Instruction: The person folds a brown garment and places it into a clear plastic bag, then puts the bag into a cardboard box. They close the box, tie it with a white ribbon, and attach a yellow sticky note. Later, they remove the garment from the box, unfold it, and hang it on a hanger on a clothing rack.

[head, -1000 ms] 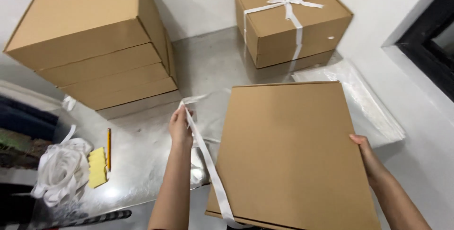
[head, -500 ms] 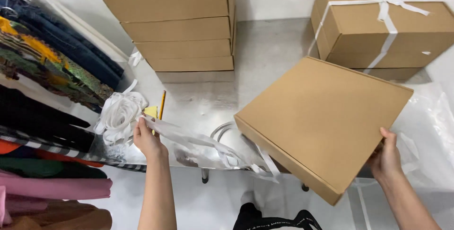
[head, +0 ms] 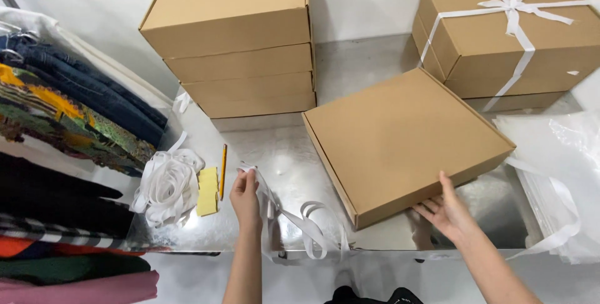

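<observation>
Pinching one end of the loose white ribbon [head: 294, 219] in my left hand [head: 245, 196], fingers closed on it, the rest looping across the shiny metal table [head: 294, 154] toward the flat brown cardboard box [head: 400, 138]. My right hand [head: 445, 210] grips that box's near corner, fingers spread under its edge, thumb up against the side; the box lies flat in the middle of the table. Stack of plain boxes [head: 240, 41] behind, a ribbon-tied box [head: 506, 35] far right, ribbon bundle [head: 167, 185], yellow notepad [head: 207, 191] and pencil [head: 222, 171] to the left.
</observation>
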